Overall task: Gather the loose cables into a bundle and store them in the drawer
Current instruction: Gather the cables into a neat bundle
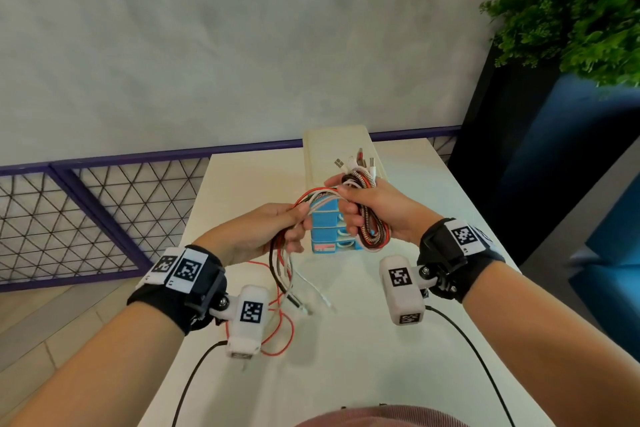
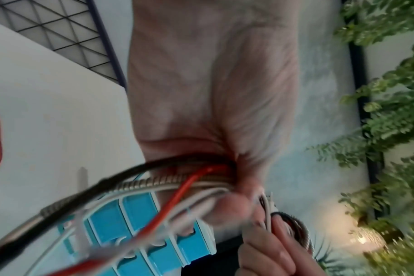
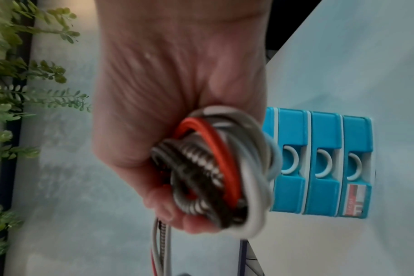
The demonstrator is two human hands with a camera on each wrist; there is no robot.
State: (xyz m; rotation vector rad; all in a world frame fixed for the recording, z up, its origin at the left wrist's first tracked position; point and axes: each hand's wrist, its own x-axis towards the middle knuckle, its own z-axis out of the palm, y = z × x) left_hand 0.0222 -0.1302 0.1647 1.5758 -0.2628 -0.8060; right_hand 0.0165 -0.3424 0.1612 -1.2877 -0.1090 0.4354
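Both hands were up above the white surface [image 1: 363, 357], working the same bunch of cables [image 1: 370, 222]. The right hand [image 1: 377, 211] had its fingers curled round the coiled part: several loops of red, white, black and braided cord packed together in the fist, with the plug ends [image 1: 356, 163] sticking up past the thumb. In the right wrist view the coil [image 3: 215, 173] filled that grip, the red loop and a ribbed silvery cord clearest among the pale ones.

From the coil a short span of strands ran across to the left hand [image 1: 266, 232], whose fingers and thumb were closed on them. Below that grip the loose tails [image 1: 284, 270] hung down, their ends reaching the surface, where a thin red cable [image 1: 280, 333] lay in slack loops just beside the left wrist. The left wrist view was blurred, but it showed black, red and pale strands [image 2: 177, 186] passing under the hand.

Behind the hands stood a small drawer unit [image 1: 332, 156], white on top with blue drawer fronts [image 3: 319, 162], three of them plainly shut in the right wrist view. A green plant [image 1: 571, 7] stood off to the right, beyond the surface.
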